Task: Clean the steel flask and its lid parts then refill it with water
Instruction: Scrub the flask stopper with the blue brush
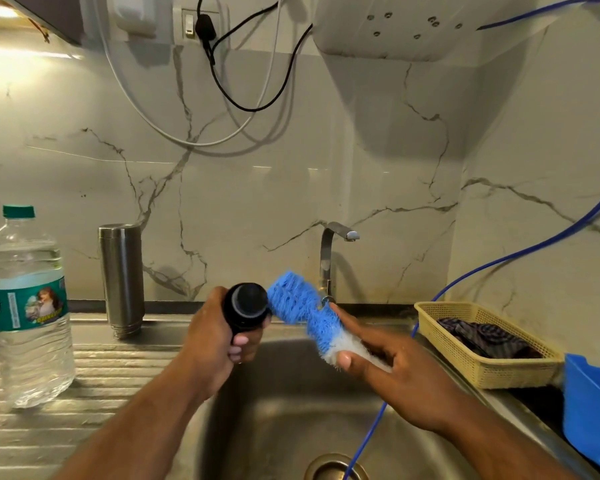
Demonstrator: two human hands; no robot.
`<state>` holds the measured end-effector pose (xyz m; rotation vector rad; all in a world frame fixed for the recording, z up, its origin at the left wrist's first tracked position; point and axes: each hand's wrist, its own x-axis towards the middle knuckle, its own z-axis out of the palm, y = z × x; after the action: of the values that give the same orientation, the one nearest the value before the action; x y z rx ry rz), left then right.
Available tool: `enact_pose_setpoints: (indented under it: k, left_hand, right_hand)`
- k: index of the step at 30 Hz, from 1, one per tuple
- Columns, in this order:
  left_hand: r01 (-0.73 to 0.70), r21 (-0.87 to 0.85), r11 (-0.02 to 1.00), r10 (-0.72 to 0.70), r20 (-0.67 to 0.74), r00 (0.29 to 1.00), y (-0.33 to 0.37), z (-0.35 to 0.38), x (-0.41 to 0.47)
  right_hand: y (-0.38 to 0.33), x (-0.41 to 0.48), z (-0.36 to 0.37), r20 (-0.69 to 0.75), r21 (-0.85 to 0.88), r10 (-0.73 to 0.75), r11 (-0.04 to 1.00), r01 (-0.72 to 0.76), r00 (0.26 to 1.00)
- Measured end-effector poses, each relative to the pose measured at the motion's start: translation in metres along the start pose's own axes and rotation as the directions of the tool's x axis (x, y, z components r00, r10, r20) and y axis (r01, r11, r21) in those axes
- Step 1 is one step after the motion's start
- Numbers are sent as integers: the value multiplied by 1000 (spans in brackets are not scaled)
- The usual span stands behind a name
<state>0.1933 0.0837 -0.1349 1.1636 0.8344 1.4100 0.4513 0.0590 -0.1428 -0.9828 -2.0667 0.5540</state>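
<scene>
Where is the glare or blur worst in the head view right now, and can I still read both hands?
Head view: strong glare at the upper left under the cabinet; brush slightly motion-blurred; edges bowed by the wide lens. Left hand gripping the black lid part and right hand on the brush read clearly.

steel flask [121,278]: brushed metal, dull satin sheen, standing on its mouth.
lid [246,306]: black plastic, matt, in the left hand [215,344].
brush [303,311]: blue bristles, shaggy and rough, white fibres at the base, in the right hand [392,372].
sink [278,420]: stainless steel, smooth, softly reflective.
water bottle [26,306]: clear glossy plastic.
basket [478,341]: woven-look cream plastic, dark cloth inside.
wall [257,188]: polished marble-look, glossy.
</scene>
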Motion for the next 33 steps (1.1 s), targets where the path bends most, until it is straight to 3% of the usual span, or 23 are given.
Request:
enact_pose_setpoints:
  k: [4,8,11,17,22,26,29,33]
  left_hand:
    - [-16,208,978,7,47,999,-19,16,-7]
    - [13,6,1000,-13,61,998,-12,14,-5]
    - [60,23,998,-62,78,995,-5,11,-7]
    - [36,-50,998,-34,34,999,2,13,-6]
    - [38,93,995,-43,50,998,-10,23,-10]
    - [19,-29,999,-21,-46,999,-2,12,-4]
    - [0,34,999,4,-94,996,-10,20,-5]
    - [-110,-19,994,104,-218,970,-13,27,-4]
  right_hand:
    - [-6,1,8,-59,-102,-88,991,82,994]
    - [-7,0,6,-89,-301,-138,948,105,986]
    - [-5,-1,6,-72,-407,-171,904,128,983]
    - [-13,-2,10,-90,-434,-201,890,143,975]
    - [-14,2,15,-101,-425,-194,895,134,976]
    - [-8,-2,12,-72,-453,-166,884,116,983]
    - [-9,3,19,-86,-424,-147,900,97,985]
    - [-7,6,24,-78,-367,-107,927,71,991]
